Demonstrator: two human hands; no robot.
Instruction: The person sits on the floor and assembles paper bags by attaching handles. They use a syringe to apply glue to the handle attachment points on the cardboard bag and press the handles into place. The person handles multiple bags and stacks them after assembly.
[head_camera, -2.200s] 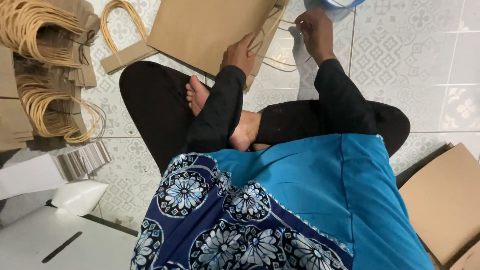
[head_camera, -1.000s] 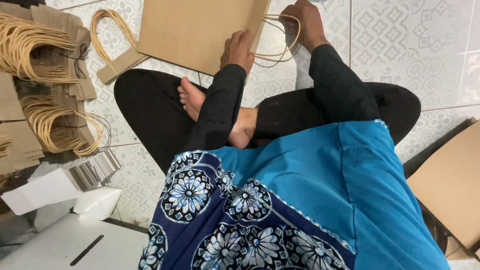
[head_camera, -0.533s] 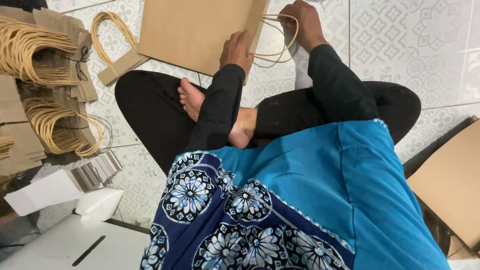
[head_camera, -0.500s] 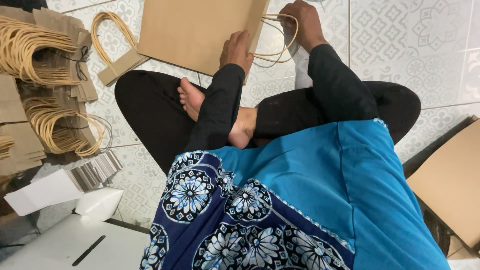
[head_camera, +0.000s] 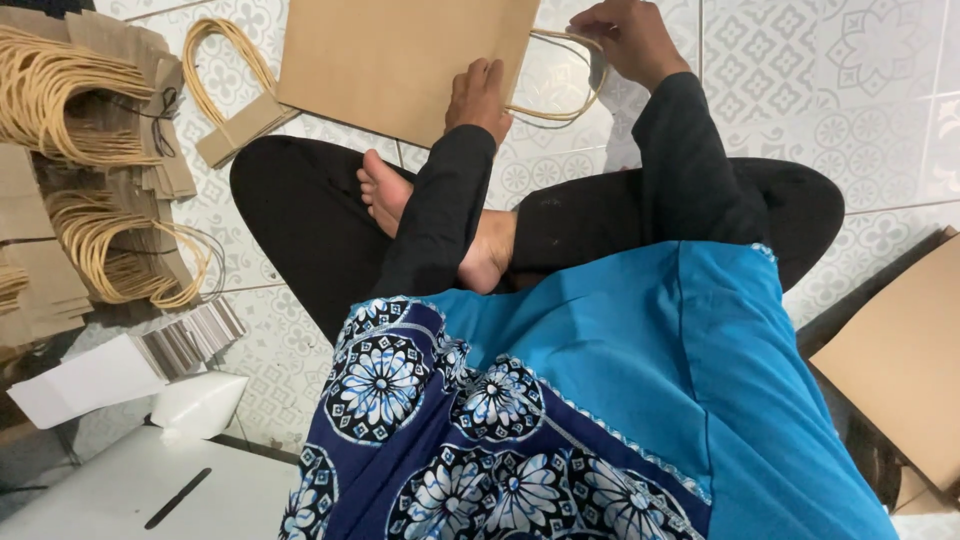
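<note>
I sit cross-legged, bare foot (head_camera: 480, 235) tucked between my knees. Past it my left hand (head_camera: 478, 98) lies flat, fingers spread, on the bag's (head_camera: 400, 55) near right corner. The bag lies flat on the tiled floor (head_camera: 830, 110), long axis left to right, mouth rightward. My right hand (head_camera: 628, 38) pinches its twine handle (head_camera: 555, 105). Spare handles (head_camera: 95, 170) crowd my left; cardboard (head_camera: 900, 360) lies at right.

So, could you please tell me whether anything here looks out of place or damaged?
Nothing stands out. The left hand rests on the flat brown paper bag, the right hand is at its twine handle; handle stacks sit beside.
</note>
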